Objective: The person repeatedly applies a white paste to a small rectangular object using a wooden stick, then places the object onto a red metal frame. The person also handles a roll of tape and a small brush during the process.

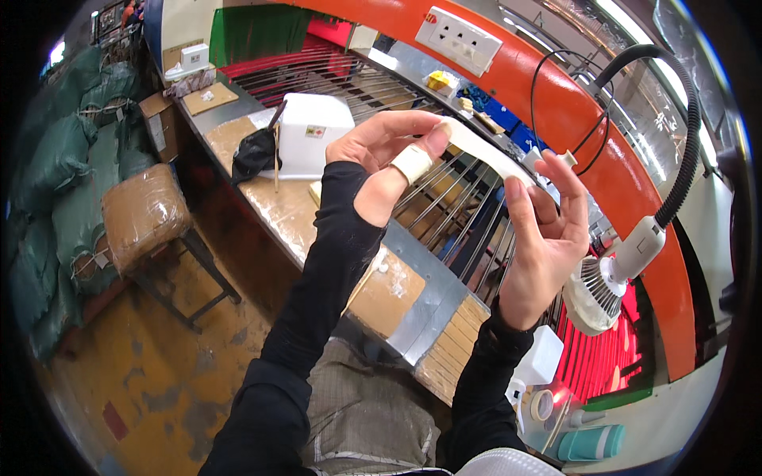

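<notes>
Between my two raised hands stretches a thin white strip (479, 151), widest near the left end; I cannot tell its material. My left hand (389, 151) pinches one end between thumb and fingers, and pale tape (412, 162) is wrapped round that thumb. At the other end, my right hand (548, 238) holds the strip at thumb and fingertip, its other fingers bent and partly raised. Both hands are above a rack of metal rods (448, 202), beyond the cardboard-covered bench edge (389, 297). Black sleeves cover both forearms.
A white box (317, 127) with a black cloth bag (255, 152) stands on the left bench. On the right hangs a gooseneck lamp (599, 289) near an orange beam with a socket panel (459, 40). A wrapped stool (147, 214), green sacks (55, 190) and a teal cup (591, 443) are around.
</notes>
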A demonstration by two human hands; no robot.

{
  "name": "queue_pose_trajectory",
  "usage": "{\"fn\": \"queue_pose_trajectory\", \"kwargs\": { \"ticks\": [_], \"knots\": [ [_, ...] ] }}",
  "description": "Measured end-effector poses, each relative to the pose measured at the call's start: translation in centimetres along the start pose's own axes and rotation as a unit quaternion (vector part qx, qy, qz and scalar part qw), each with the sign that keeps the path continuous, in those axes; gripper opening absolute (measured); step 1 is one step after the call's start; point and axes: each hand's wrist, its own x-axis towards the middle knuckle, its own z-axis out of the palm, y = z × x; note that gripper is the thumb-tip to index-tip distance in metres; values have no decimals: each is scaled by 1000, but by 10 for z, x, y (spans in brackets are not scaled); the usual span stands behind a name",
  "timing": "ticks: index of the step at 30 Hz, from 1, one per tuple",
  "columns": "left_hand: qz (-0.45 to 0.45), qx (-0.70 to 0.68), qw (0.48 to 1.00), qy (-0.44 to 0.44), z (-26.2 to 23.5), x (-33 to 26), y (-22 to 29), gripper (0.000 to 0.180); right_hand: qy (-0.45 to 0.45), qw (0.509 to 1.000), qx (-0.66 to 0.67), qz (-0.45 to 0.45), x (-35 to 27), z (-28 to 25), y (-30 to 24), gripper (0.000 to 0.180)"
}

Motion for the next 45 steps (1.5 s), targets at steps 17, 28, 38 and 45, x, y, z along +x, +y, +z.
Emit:
{"fn": "queue_pose_trajectory", "kwargs": {
  "ticks": [17,28,38,45],
  "knots": [
    [136,57,966,212,20,155,-119,49,115,962,-188,-159,116,62,95,13],
    [180,111,945,251,28,188,-136,49,144,909,-282,-272,135,72,105,16],
    [133,157,945,253,22,201,-133,51,143,913,-265,-276,144,81,104,14],
    [140,172,944,244,19,207,-135,52,139,922,-260,-252,143,82,102,13]
  ]
}}
